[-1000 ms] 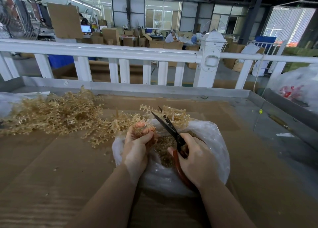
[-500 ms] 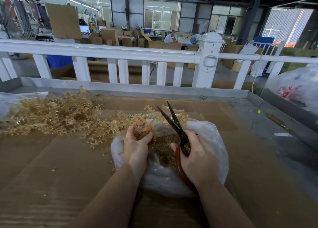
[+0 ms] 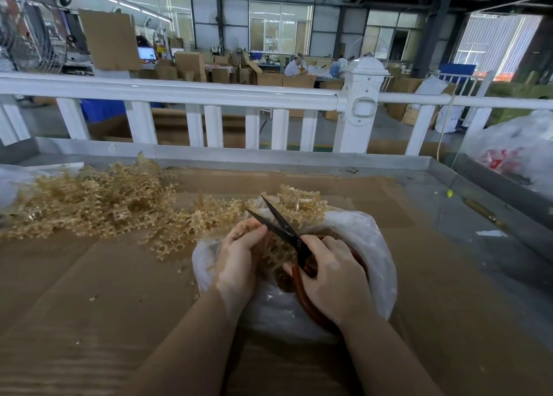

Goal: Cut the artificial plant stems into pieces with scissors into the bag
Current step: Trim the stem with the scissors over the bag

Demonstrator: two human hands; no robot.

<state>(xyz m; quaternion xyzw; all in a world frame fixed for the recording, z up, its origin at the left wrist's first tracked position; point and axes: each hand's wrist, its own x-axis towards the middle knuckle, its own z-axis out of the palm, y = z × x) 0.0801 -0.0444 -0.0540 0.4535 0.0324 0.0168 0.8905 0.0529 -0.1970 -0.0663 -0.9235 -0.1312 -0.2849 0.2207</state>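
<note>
A white plastic bag (image 3: 374, 246) lies open on the cardboard-covered table, with cut tan pieces inside. My left hand (image 3: 236, 258) grips a bunch of tan artificial plant stems (image 3: 269, 250) over the bag's mouth. My right hand (image 3: 332, 279) holds scissors (image 3: 279, 226) by their red-brown handles; the dark blades stand apart, pointing up and left, right beside the held stems. A large pile of uncut stems (image 3: 89, 201) lies to the left, trailing toward the bag.
Brown cardboard (image 3: 104, 306) covers the table, with small scraps scattered on it. A white railing (image 3: 191, 96) runs along the far edge. Another filled clear bag (image 3: 514, 153) sits at the far right. A clear bag edge (image 3: 15, 177) shows at far left.
The scissors tilted from upright back toward the left and lowered beside the bunch, blades still apart. My left hand shifted its bunch slightly right and down over the bag.
</note>
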